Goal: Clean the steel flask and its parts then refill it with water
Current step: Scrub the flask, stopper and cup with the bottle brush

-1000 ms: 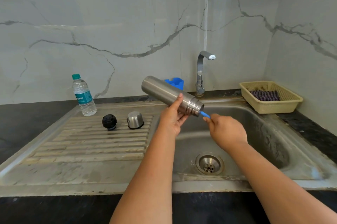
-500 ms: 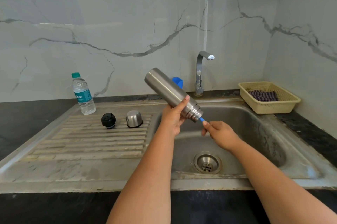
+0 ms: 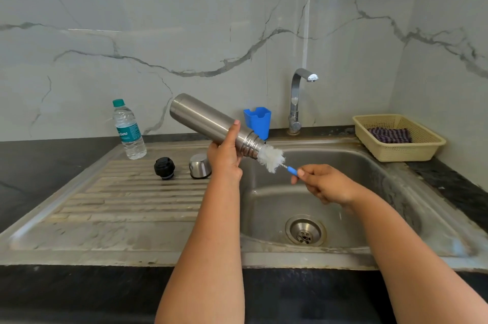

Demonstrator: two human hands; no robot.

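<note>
A steel sink (image 3: 396,191) sits in a dark tabletop (image 3: 52,162) under marble walls. Over the basin, the right hand (image 3: 326,185) pinches a brush (image 3: 272,158) handle, bristles at the mouth of the flask (image 3: 211,123). The left hand (image 3: 224,157) grips the flask, its long axis slanted, mouth down-right. Behind lie stopper (image 3: 164,168) and cup (image 3: 200,166). Scrubbing looks underway; rinsing and refilling remain.
</note>
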